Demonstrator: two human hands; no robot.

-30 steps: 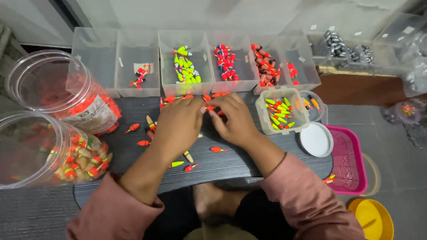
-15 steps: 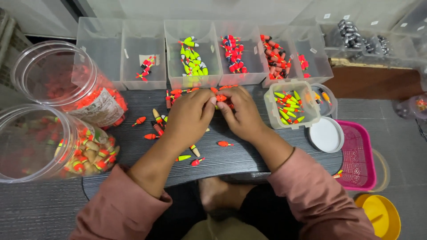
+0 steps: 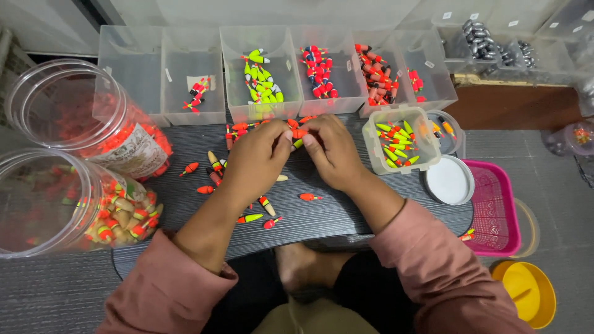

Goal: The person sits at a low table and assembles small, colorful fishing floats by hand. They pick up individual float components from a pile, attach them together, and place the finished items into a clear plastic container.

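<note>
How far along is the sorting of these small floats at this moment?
Partly done: the clear bins at the back already hold separate groups of yellow-green and red floats. In hand: the left hand and right hand meet over an orange float. Left: loose floats scattered on the dark board, and two jars lying at left with many more.

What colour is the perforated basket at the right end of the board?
Bright pink basket, seen clearly in the head view, beside the round white lid.

Dark grey board (image 3: 346, 210); pink basket (image 3: 495, 213); yellow bowl (image 3: 526, 291); orange float (image 3: 308, 196); pink sleeves (image 3: 167, 291).
</note>
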